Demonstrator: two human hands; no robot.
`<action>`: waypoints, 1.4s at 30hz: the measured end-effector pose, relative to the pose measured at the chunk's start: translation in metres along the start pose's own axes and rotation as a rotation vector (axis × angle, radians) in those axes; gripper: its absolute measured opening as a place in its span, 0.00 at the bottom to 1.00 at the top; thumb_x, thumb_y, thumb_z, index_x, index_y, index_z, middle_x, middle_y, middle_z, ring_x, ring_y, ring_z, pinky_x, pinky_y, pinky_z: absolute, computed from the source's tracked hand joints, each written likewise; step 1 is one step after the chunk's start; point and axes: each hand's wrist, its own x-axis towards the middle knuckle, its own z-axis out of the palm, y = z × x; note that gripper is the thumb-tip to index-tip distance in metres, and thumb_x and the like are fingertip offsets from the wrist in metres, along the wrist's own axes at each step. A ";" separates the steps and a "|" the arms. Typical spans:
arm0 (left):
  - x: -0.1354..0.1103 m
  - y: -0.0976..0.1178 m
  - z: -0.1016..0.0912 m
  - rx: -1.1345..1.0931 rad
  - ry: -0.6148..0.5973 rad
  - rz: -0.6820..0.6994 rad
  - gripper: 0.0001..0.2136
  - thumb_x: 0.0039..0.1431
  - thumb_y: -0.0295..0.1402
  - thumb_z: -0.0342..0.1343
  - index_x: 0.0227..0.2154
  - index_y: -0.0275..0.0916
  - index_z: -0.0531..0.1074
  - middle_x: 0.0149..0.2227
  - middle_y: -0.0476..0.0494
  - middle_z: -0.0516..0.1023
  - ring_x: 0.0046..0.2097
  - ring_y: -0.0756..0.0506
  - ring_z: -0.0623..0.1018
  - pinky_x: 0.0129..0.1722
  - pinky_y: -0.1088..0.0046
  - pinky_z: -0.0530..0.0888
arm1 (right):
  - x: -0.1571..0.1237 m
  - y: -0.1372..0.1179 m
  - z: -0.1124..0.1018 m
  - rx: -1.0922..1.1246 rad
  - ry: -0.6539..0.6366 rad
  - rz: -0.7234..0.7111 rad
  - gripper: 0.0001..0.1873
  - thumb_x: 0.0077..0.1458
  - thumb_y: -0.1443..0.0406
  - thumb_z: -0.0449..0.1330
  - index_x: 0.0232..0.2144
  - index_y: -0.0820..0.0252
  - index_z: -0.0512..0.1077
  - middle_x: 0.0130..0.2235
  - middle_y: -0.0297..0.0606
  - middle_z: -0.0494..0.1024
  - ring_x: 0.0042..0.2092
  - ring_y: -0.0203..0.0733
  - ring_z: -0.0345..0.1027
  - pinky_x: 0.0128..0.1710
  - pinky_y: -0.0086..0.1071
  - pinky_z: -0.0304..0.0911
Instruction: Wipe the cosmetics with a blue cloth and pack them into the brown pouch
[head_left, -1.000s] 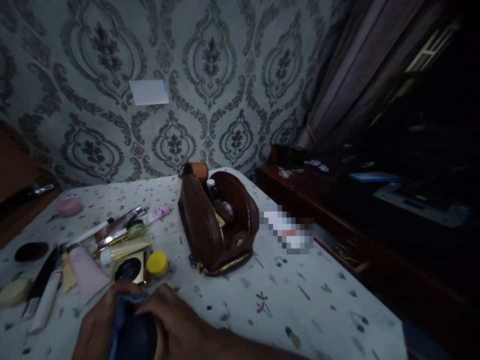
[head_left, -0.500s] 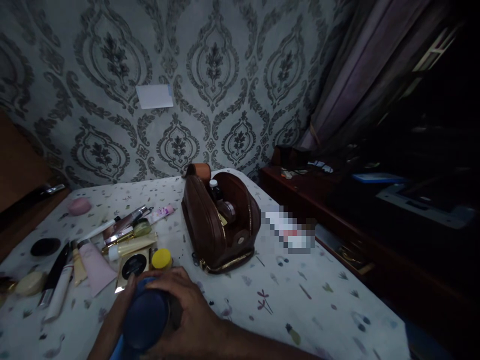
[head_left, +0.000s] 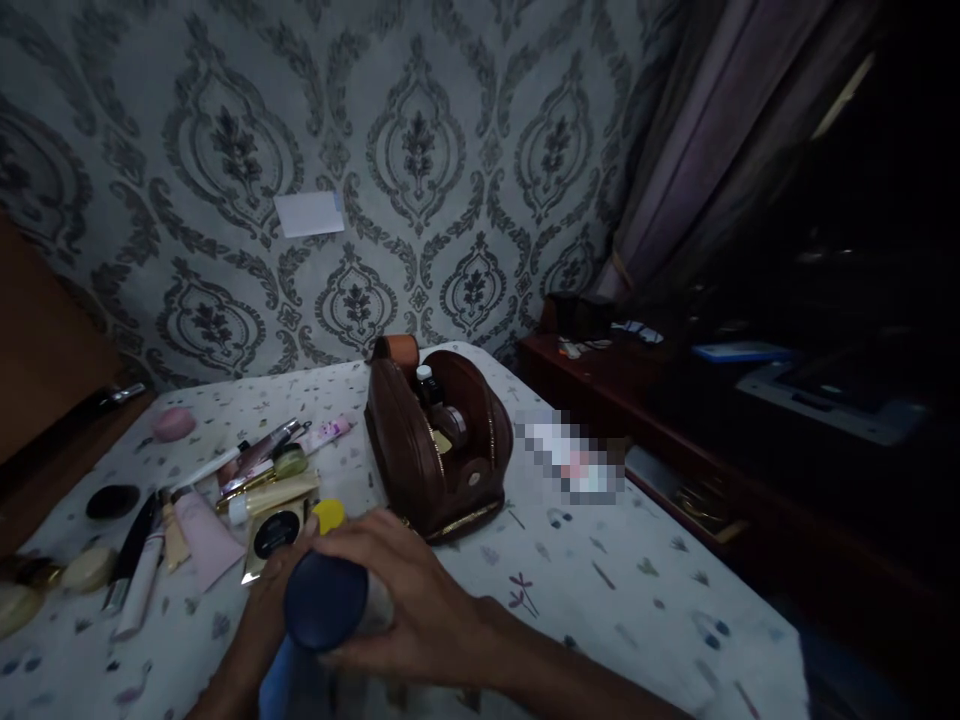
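Note:
A round jar with a dark blue lid (head_left: 327, 600) is held low in front of me. My right hand (head_left: 409, 590) grips its right side, fingers curled over the far edge and thumb below. Against the jar's left side is my left hand (head_left: 277, 585), its fingers partly hidden behind the lid. Just beyond the hands are a yellow-lidded pot (head_left: 328, 515) and a square gold compact (head_left: 276, 535) with a black round centre. A brown cosmetic bag (head_left: 397, 450) stands unzipped past them, with a white-capped dark bottle (head_left: 427, 385) and a small round jar (head_left: 452, 425) inside.
Tubes, pencils and other cosmetics, including a pink tube (head_left: 206, 535), lie across the patterned cloth (head_left: 600, 620) at left. A pixelated item (head_left: 574, 455) lies right of the bag. A dark red cabinet (head_left: 585, 390) with a partly pulled-out drawer borders the right side.
Both hands and the blue-lidded jar have moved right and slightly up, and the lid is tilted more toward me. The view has shifted a little; the bag and cosmetics stay put.

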 end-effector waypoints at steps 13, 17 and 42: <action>-0.018 0.141 0.083 0.031 -0.443 0.287 0.23 0.63 0.43 0.45 0.55 0.36 0.68 0.27 0.47 0.76 0.32 0.44 0.77 0.35 0.71 0.72 | 0.008 -0.012 -0.097 0.085 0.515 0.400 0.27 0.48 0.60 0.66 0.49 0.55 0.63 0.48 0.40 0.73 0.49 0.44 0.70 0.49 0.36 0.67; -0.020 0.152 0.097 0.589 -0.541 0.388 0.24 0.64 0.35 0.43 0.62 0.34 0.61 0.35 0.38 0.81 0.38 0.39 0.80 0.38 0.65 0.73 | 0.016 -0.002 -0.116 0.019 0.550 0.425 0.31 0.50 0.58 0.64 0.54 0.56 0.61 0.51 0.43 0.72 0.50 0.45 0.70 0.50 0.38 0.66; -0.031 0.121 0.103 0.897 -0.636 0.488 0.24 0.66 0.29 0.43 0.64 0.46 0.59 0.40 0.40 0.83 0.38 0.39 0.83 0.38 0.62 0.78 | 0.053 0.009 -0.129 -0.973 -0.722 0.542 0.19 0.51 0.65 0.64 0.45 0.68 0.71 0.44 0.51 0.78 0.45 0.55 0.75 0.39 0.38 0.69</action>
